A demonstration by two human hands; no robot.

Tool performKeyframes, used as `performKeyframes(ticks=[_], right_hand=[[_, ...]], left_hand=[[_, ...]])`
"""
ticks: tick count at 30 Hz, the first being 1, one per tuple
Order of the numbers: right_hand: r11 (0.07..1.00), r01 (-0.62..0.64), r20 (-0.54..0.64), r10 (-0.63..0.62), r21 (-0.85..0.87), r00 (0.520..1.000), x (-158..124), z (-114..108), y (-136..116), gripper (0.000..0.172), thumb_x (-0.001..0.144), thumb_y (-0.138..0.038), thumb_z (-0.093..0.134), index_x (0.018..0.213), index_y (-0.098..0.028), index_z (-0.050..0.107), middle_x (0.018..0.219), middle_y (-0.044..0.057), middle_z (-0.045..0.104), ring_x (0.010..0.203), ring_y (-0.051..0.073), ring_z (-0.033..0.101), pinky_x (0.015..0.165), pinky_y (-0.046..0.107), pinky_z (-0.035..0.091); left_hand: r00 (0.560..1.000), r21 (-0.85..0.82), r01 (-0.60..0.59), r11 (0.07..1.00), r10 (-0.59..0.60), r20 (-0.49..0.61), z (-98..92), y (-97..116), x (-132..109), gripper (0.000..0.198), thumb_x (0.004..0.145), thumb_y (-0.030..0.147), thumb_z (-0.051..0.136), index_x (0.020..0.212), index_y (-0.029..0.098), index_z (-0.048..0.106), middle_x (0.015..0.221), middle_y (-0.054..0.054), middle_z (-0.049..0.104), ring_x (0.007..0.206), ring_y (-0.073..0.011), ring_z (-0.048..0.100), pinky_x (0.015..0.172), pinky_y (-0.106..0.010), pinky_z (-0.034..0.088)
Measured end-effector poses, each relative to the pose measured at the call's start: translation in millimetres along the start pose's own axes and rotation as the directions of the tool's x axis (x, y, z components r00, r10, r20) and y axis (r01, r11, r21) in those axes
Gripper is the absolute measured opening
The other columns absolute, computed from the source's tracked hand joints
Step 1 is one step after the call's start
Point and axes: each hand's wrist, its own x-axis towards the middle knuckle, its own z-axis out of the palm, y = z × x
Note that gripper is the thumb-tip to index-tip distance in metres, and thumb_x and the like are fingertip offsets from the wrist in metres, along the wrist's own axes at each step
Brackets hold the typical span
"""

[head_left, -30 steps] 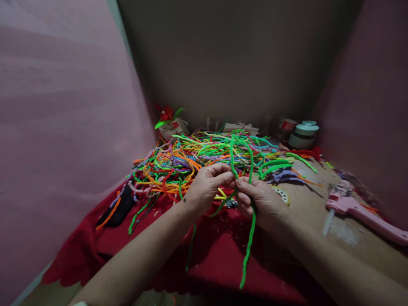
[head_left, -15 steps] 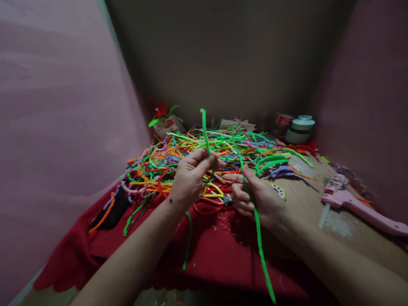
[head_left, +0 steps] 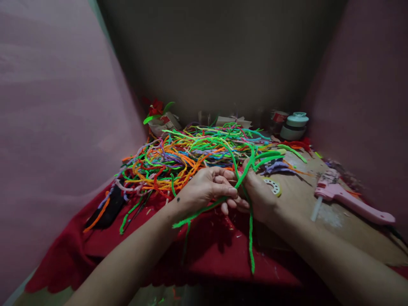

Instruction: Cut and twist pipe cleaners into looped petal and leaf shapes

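Note:
Bright green fuzzy stems (head_left: 245, 175) cross between my two hands. My left hand (head_left: 212, 187) pinches one green stem between thumb and fingers; its free end points down and left. My right hand (head_left: 258, 193) is closed around green stems, with its thumb up near the crossing and its fingers partly hidden behind the stems. One stem end (head_left: 251, 246) hangs below my right hand. The hands nearly touch at the fingertips. Behind them lies a tangled heap of multicoloured fuzzy stems (head_left: 178, 159).
A pink glue gun (head_left: 353, 199) lies on a board (head_left: 360, 233) at the right. A white disc with holes (head_left: 273, 187) is beside my right hand. A lidded jar (head_left: 295, 127) stands at the back right, a red flower (head_left: 156, 108) at the back left. Red cloth (head_left: 216, 250) covers the front.
My left hand has moved right and down to my right hand. Its green stem, upright before, now slants across the other. The pliers with red and yellow handles are no longer visible.

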Motion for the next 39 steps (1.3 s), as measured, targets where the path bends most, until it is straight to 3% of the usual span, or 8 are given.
performKeyframes(ticks=[8, 15, 19, 25, 30, 32, 35, 39], right_hand=[[0.994, -0.106, -0.066, 0.105, -0.02, 0.992, -1.5, 8.4, 3.6, 0.064, 0.078, -0.07, 0.027, 0.092, -0.016, 0.058, 0.032, -0.004, 0.046, 0.023, 0.005, 0.023, 0.027, 0.015, 0.015], [0.998, -0.019, 0.116, 0.013, 0.055, 0.993, 0.7, -0.3, -1.3, 0.04, 0.082, -0.05, 0.041, 0.081, -0.014, 0.06, 0.051, 0.002, 0.061, 0.032, 0.009, 0.043, 0.033, 0.02, 0.038], [0.997, 0.077, 0.004, -0.077, -0.028, 0.997, -1.3, -1.7, -3.2, 0.015, 0.071, -0.027, 0.059, 0.067, -0.012, 0.059, 0.059, 0.003, 0.063, 0.038, 0.009, 0.051, 0.035, 0.019, 0.04], [0.992, 0.073, -0.08, -0.081, -0.104, 0.994, -2.8, -1.5, -2.9, 0.018, 0.07, -0.028, 0.062, 0.061, -0.013, 0.057, 0.052, 0.001, 0.061, 0.032, 0.008, 0.049, 0.033, 0.02, 0.037], [0.982, 0.053, -0.136, -0.078, -0.179, 0.988, -3.8, -0.5, -5.0, 0.017, 0.07, -0.024, 0.059, 0.057, -0.014, 0.056, 0.045, -0.001, 0.057, 0.029, 0.009, 0.047, 0.033, 0.02, 0.037], [0.981, 0.059, -0.113, -0.08, -0.185, 0.99, -3.5, -0.7, -4.2, 0.017, 0.071, -0.023, 0.057, 0.057, -0.014, 0.056, 0.046, 0.0, 0.058, 0.029, 0.009, 0.047, 0.034, 0.021, 0.036], [0.986, 0.076, -0.07, -0.087, -0.146, 0.994, -2.1, -0.6, -2.4, 0.019, 0.073, -0.023, 0.053, 0.058, -0.013, 0.057, 0.05, 0.002, 0.06, 0.034, 0.01, 0.051, 0.036, 0.02, 0.036], [0.997, 0.041, -0.055, -0.038, 0.058, 0.998, -1.8, 1.8, -2.3, 0.029, 0.078, -0.039, 0.052, 0.064, -0.014, 0.058, 0.051, 0.0, 0.057, 0.04, 0.011, 0.052, 0.04, 0.022, 0.042]], left_hand=[[0.999, 0.023, 0.025, 0.999, -0.024, -0.036, 5.8, -9.8, 7.0, 0.015, 0.065, 0.016, 0.066, 0.075, 0.011, 0.056, 0.058, -0.004, 0.063, 0.046, -0.0117, 0.059, 0.038, -0.018, 0.047], [0.99, 0.008, -0.037, 0.999, 0.038, -0.137, -1.6, -6.9, 5.8, 0.018, 0.065, 0.019, 0.068, 0.077, 0.011, 0.056, 0.058, -0.003, 0.063, 0.045, -0.0123, 0.059, 0.037, -0.018, 0.045], [0.979, 0.032, -0.034, 0.999, 0.04, -0.201, -7.5, -2.9, 6.0, 0.023, 0.062, 0.024, 0.072, 0.073, 0.011, 0.055, 0.054, -0.002, 0.061, 0.044, -0.0122, 0.058, 0.036, -0.018, 0.044], [0.968, 0.034, 0.007, 0.999, 0.001, -0.251, -9.1, 0.1, 7.7, 0.027, 0.057, 0.02, 0.073, 0.073, 0.013, 0.054, 0.049, 0.0, 0.059, 0.042, -0.0143, 0.058, 0.036, -0.021, 0.046], [0.938, 0.285, -0.028, 0.958, 0.124, -0.324, -8.3, -5.1, 5.0, 0.008, 0.068, 0.019, 0.063, 0.073, 0.014, 0.059, 0.053, 0.001, 0.059, 0.043, -0.011, 0.054, 0.04, -0.019, 0.04], [0.903, 0.499, -0.089, 0.862, 0.281, -0.325, -8.0, -9.9, 3.5, 0.004, 0.072, 0.018, 0.058, 0.071, 0.016, 0.061, 0.058, 0.0, 0.06, 0.049, -0.0103, 0.054, 0.046, -0.02, 0.04], [0.814, 0.831, -0.171, 0.529, 0.551, -0.183, -7.5, -17.9, 1.4, 0.009, 0.075, 0.016, 0.054, 0.071, 0.018, 0.063, 0.067, -0.003, 0.061, 0.061, -0.012, 0.054, 0.057, -0.021, 0.039], [0.744, 0.977, -0.183, 0.113, 0.665, 0.062, -7.3, -26.1, -0.8, 0.009, 0.078, 0.021, 0.054, 0.075, 0.018, 0.062, 0.073, -0.005, 0.058, 0.062, -0.013, 0.052, 0.057, -0.021, 0.035]])
